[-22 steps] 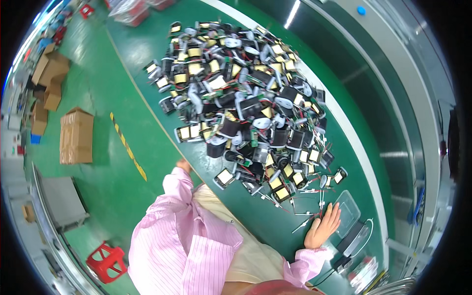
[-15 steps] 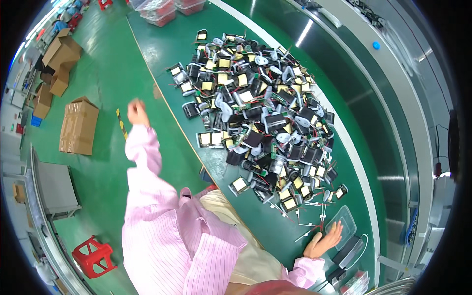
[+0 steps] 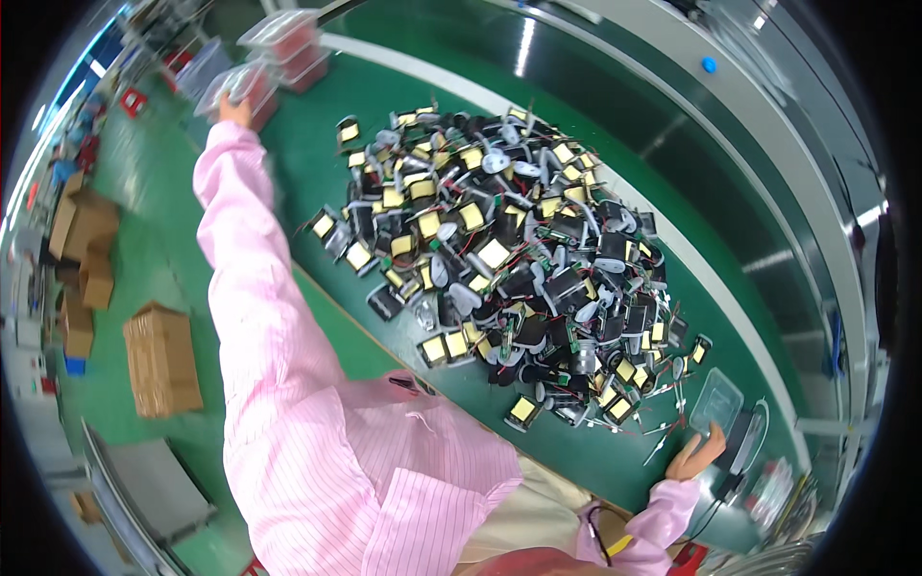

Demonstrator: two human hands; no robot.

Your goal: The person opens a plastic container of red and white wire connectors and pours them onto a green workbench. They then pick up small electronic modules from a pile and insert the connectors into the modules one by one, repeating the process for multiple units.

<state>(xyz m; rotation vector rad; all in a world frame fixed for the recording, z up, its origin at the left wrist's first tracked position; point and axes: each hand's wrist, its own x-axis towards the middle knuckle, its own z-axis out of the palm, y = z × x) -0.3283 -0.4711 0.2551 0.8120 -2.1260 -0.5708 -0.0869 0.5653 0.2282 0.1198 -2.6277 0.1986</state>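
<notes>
My left hand (image 3: 233, 112) is stretched out to the far left, gripping the near end of a clear lidded plastic box (image 3: 261, 111) with reddish contents. Its fingers are partly lost against the box. On the right, my right hand (image 3: 697, 455) is open, fingers stretched out, at the near edge of a clear plastic lid or shallow tray (image 3: 716, 396). Between the hands spreads a large heap of small black electronic assemblies (image 3: 495, 254), with yellow pads, grey oval parts and red wires, on a green-topped table (image 3: 461, 398).
More boxes with reddish contents (image 3: 293, 48) stand stacked beyond the left hand. A black device with a white cable (image 3: 738, 442) lies beside the right hand. A cardboard carton (image 3: 163, 360) and a grey cart (image 3: 158, 480) stand on the floor at left.
My left hand has swung forward from above the floor to the plastic box at the far end. My view has turned. The right hand stays by the clear lid.
</notes>
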